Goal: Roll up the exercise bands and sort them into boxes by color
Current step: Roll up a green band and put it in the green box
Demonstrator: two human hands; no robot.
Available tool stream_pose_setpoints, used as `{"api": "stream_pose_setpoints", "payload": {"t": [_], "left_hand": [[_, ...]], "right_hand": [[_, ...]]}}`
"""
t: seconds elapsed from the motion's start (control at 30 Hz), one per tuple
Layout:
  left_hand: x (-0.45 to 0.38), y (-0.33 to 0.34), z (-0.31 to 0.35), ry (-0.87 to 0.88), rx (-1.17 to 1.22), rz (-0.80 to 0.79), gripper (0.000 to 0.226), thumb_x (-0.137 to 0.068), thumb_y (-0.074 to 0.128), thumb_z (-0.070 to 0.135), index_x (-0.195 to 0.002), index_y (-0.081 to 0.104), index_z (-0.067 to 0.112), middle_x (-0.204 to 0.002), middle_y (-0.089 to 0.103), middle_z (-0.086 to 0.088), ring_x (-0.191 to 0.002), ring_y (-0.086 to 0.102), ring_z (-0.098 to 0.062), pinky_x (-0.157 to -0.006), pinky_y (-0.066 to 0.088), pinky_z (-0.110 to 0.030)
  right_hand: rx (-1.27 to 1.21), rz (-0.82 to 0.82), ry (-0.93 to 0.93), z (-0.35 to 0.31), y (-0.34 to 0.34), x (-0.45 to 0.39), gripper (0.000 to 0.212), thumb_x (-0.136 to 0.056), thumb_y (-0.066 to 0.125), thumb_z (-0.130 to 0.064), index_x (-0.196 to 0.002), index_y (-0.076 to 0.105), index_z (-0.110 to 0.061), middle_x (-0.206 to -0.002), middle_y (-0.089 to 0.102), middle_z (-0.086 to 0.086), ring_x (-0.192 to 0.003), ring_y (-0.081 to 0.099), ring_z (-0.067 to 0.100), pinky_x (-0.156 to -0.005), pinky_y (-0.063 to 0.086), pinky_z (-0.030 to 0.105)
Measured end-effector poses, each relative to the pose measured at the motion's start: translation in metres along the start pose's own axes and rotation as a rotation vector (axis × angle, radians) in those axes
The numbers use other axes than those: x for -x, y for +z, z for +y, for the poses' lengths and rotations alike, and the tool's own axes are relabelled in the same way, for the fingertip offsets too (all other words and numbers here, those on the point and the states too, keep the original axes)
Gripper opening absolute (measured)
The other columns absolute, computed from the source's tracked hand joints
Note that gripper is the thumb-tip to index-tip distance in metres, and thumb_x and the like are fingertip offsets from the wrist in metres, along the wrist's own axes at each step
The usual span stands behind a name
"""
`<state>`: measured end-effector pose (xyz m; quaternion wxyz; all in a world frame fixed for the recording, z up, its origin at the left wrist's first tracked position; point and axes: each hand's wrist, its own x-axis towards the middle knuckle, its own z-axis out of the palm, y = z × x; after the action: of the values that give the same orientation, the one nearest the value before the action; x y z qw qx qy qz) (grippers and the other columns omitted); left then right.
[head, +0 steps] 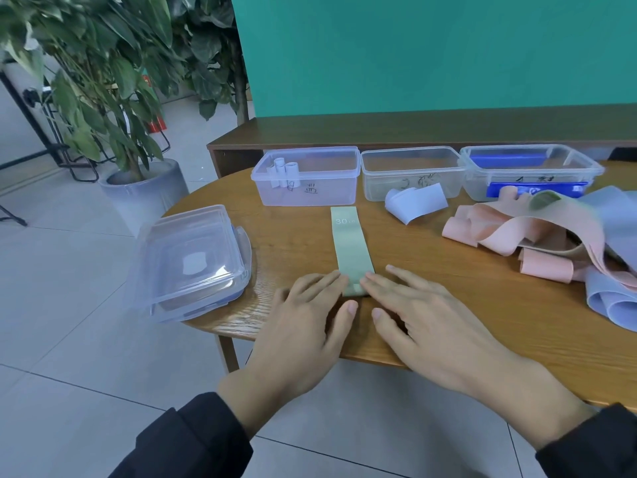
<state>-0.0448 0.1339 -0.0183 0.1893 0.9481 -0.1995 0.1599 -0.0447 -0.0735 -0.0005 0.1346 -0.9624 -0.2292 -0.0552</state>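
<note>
We are working at the round wooden table (448,305). Along its far edge three clear plastic boxes (412,172) are standing in a row, and a pile of pink and pale blue bands (537,232) is lying at the right edge. A flat green exercise band (351,243) is stretching away from the near edge; our left hand (303,326) and right hand (427,326) are pressing its near, rolled end with straight fingers, gripping nothing.

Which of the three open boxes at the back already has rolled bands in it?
The left box: pale rolls stand in its left corner; the middle box looks empty.
</note>
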Motion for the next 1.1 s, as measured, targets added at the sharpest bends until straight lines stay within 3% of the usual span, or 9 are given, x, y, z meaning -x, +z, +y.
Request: {"api": "stream_pose_setpoints", "payload": {"t": [0.13,0.33,0.53,0.67,0.77,0.9,1.1], "left_hand": [[0.001,0.004,-0.004,0.019,0.045,0.055,0.048,-0.104,0.037,0.050,-0.139,0.060,0.025,-0.141,0.059,0.014,-0.136,0.043,-0.008,-0.107,0.042,-0.038],[-0.005,0.005,-0.003,0.037,-0.072,0.038,0.049,-0.104,0.033,0.051,-0.138,0.059,0.027,-0.140,0.059,0.016,-0.133,0.043,-0.009,-0.101,0.041,-0.036],[-0.012,0.000,-0.002,0.034,-0.124,0.034,0.051,-0.104,0.029,0.051,-0.136,0.060,0.026,-0.137,0.061,0.015,-0.131,0.044,-0.009,-0.097,0.040,-0.035],[-0.016,0.000,0.001,-0.022,-0.114,-0.056,0.061,-0.102,0.019,0.057,-0.149,0.045,0.029,-0.151,0.048,0.016,-0.141,0.030,-0.007,-0.109,0.032,-0.036],[-0.018,0.001,0.000,-0.040,-0.035,-0.061,0.057,-0.105,0.026,0.054,-0.154,0.039,0.027,-0.156,0.042,0.014,-0.144,0.024,-0.007,-0.115,0.028,-0.036],[-0.019,0.002,-0.001,-0.010,-0.006,-0.041,0.055,-0.104,0.028,0.050,-0.149,0.049,0.026,-0.151,0.049,0.015,-0.140,0.031,-0.007,-0.111,0.035,-0.039],[-0.030,-0.001,-0.007,-0.033,-0.035,-0.106,0.048,-0.108,0.031,0.045,-0.154,0.039,0.030,-0.157,0.040,0.018,-0.143,0.023,-0.009,-0.113,0.025,-0.037]], "right_hand": [[0.006,-0.028,0.006,0.002,-0.001,-0.006,0.079,-0.087,0.000,-0.060,-0.158,0.025,-0.037,-0.162,0.023,-0.026,-0.153,0.006,0.000,-0.122,0.010,0.024],[0.007,-0.020,0.019,0.002,0.001,-0.013,0.074,-0.091,0.005,-0.057,-0.160,0.021,-0.036,-0.164,0.019,-0.023,-0.153,0.005,0.002,-0.124,0.010,0.027],[-0.064,0.086,0.019,0.002,0.001,-0.010,0.072,-0.092,0.014,-0.056,-0.151,0.046,-0.031,-0.155,0.042,-0.018,-0.148,0.024,-0.002,-0.120,0.023,0.024],[-0.029,0.018,0.034,0.003,0.001,-0.014,0.079,-0.086,0.006,-0.057,-0.156,0.034,-0.034,-0.161,0.029,-0.022,-0.150,0.017,0.000,-0.120,0.017,0.025],[-0.015,-0.008,0.046,0.005,-0.001,-0.019,0.072,-0.091,0.012,-0.054,-0.158,0.028,-0.035,-0.163,0.024,-0.022,-0.152,0.012,0.003,-0.122,0.013,0.028],[-0.017,-0.024,0.059,0.007,-0.003,-0.026,0.056,-0.104,0.031,-0.042,-0.159,0.025,-0.034,-0.163,0.025,-0.019,-0.153,0.011,0.005,-0.125,0.011,0.032],[-0.036,0.025,0.046,0.007,-0.003,-0.029,0.062,-0.098,0.026,-0.046,-0.158,0.030,-0.031,-0.162,0.029,-0.019,-0.152,0.011,0.001,-0.124,0.013,0.027]]}}
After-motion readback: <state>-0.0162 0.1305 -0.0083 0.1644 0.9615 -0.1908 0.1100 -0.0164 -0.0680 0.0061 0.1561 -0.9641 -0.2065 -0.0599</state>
